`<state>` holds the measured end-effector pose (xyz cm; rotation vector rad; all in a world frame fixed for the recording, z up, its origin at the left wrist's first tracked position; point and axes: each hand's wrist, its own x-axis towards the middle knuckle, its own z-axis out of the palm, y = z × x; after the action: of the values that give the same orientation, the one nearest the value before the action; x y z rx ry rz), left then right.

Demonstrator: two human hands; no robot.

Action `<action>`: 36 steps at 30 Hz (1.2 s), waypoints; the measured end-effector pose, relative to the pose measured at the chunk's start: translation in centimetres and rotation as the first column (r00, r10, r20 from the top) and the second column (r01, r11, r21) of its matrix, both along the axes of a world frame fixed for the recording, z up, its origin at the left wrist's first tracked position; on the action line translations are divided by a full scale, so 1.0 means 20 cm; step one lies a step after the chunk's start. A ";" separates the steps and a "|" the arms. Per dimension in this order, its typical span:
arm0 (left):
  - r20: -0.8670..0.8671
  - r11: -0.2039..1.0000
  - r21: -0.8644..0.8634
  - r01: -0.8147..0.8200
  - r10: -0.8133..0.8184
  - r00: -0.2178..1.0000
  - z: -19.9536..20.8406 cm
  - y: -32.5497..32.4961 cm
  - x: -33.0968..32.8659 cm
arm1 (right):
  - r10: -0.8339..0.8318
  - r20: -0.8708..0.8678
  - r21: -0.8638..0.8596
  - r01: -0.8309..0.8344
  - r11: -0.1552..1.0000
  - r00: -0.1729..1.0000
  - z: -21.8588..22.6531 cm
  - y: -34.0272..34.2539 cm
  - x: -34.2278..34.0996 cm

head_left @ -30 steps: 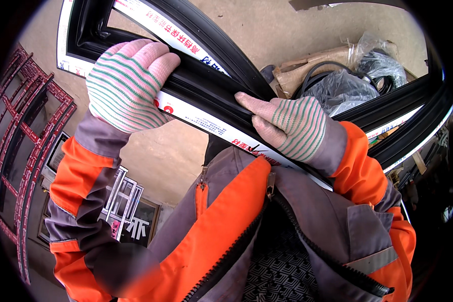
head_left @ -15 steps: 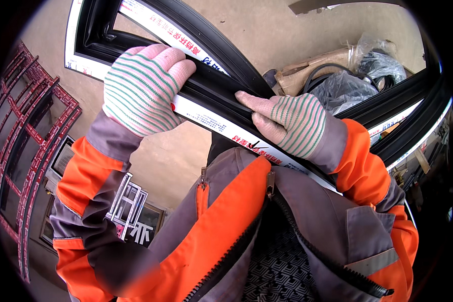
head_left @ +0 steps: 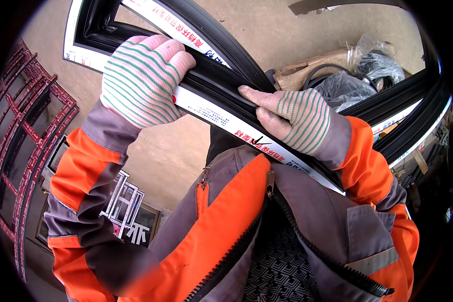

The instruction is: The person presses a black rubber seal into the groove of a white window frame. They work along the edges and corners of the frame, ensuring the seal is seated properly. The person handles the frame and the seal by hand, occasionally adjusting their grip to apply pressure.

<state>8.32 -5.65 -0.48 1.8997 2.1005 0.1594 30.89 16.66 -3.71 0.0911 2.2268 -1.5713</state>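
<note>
A black window frame point(head_left: 221, 79), its outer faces covered with white printed film, lies slantwise in front of me above my lap. Wearing a pink-and-green striped glove, my left hand point(head_left: 141, 80) is closed over the frame's near bar, close to its left corner. Farther right on that same bar is my right hand point(head_left: 299, 118), gloved alike. Its index finger lies along the black groove, with the thumb bent nearer to me; the remaining fingers are hidden behind the hand. Whether a thin strip sits under that fingertip I cannot make out.
More black frame bars point(head_left: 412, 121) reach off to the right. Beyond them, clear plastic bags point(head_left: 345, 88) and cardboard point(head_left: 312, 65) lie on the floor. At far left stands a rack point(head_left: 32, 131) wrapped in red film; white frame pieces point(head_left: 123, 201) are by my left elbow.
My right hand has slid slightly right along the bar, and its thumb is a little lifted. The left hand keeps its grip, shifted slightly left and up. The frame has barely moved.
</note>
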 end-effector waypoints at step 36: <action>0.019 0.997 -0.068 0.047 -0.046 0.999 0.02 0.13 0.23 | 0.042 0.139 -0.028 -0.039 0.999 0.989 0.03 0.01 -0.03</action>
<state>12.82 -3.08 -0.10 1.8989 2.0221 0.0922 30.33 16.91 -3.05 0.1433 2.0882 -1.5224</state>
